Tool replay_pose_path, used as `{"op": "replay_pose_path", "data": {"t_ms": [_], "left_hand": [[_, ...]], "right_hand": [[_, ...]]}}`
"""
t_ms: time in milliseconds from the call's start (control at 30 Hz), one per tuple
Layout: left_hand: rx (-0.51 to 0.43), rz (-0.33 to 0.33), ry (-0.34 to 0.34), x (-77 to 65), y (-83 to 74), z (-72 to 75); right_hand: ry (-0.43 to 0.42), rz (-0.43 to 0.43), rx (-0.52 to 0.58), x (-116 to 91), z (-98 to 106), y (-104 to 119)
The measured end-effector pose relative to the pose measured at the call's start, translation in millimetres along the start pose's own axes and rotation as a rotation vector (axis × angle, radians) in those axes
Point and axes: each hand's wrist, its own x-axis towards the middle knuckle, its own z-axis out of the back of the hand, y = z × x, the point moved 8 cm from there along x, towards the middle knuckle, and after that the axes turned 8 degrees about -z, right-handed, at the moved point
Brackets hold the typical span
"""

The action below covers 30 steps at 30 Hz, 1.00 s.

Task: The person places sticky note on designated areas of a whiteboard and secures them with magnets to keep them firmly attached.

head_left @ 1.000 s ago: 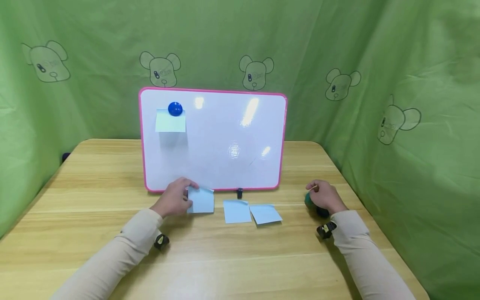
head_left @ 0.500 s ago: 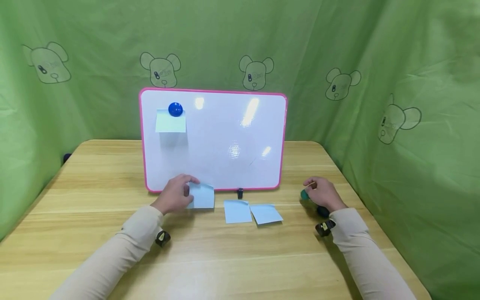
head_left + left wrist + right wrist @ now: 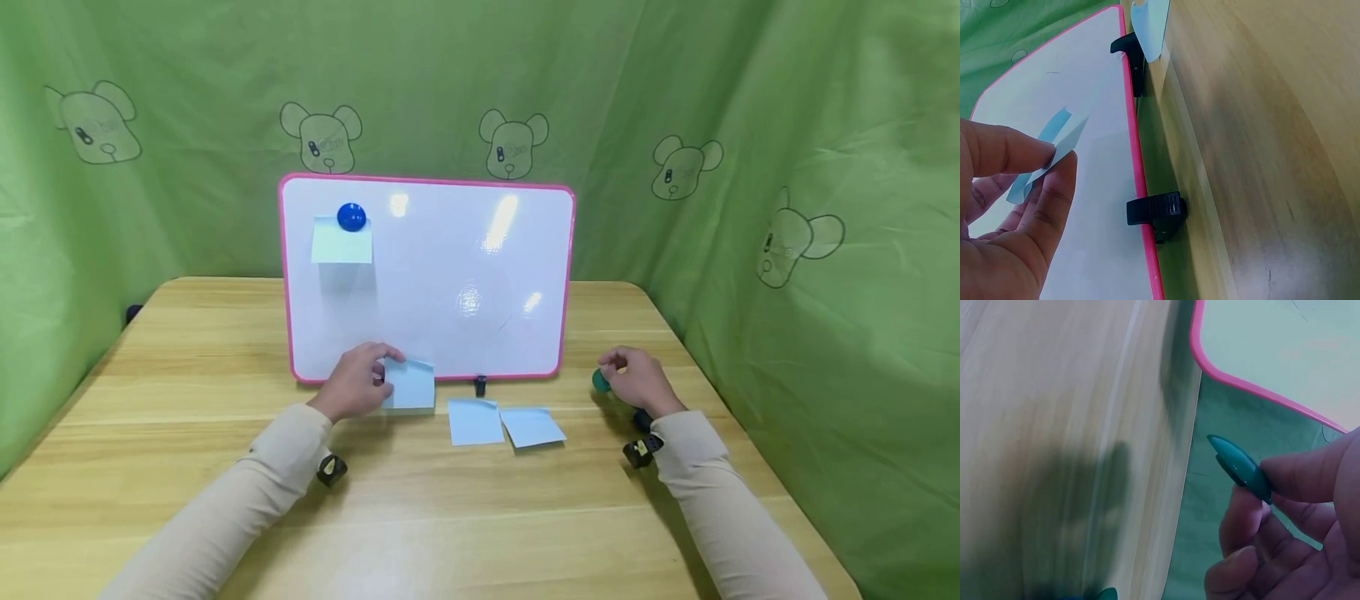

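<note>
Left hand (image 3: 356, 385) is pinching a blue note (image 3: 414, 386) near the whiteboard (image 3: 427, 283), right hand (image 3: 637, 382) is gripping a green magnet (image 3: 1240, 465)!

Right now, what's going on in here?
A person's left hand pinches a square light-blue paper note before a pink-framed whiteboard; the right hand holds a round green magnet to the board's right. On the board, a round blue magnet pins a pale paper note. Two more square light-blue notes lie on the wood-grained table.
</note>
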Motion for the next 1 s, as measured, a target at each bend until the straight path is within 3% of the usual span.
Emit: {"op": "replay_pose_path", "data": {"t_ms": [600, 800, 1000], "left_hand": [[-0.025, -0.018, -0.023, 9.6, -6.6, 4.6], [-0.008, -0.004, -0.044, 13.4, -4.5, 8.1], [0.014, -0.047, -0.073, 15.9, -9.0, 13.3]], "right_hand": [[0.017, 0.019, 0.061, 1, -3, 16], [-0.013, 0.053, 0.081, 0, -2, 24], [-0.048, 0.062, 0.076, 2, -2, 29]]}}
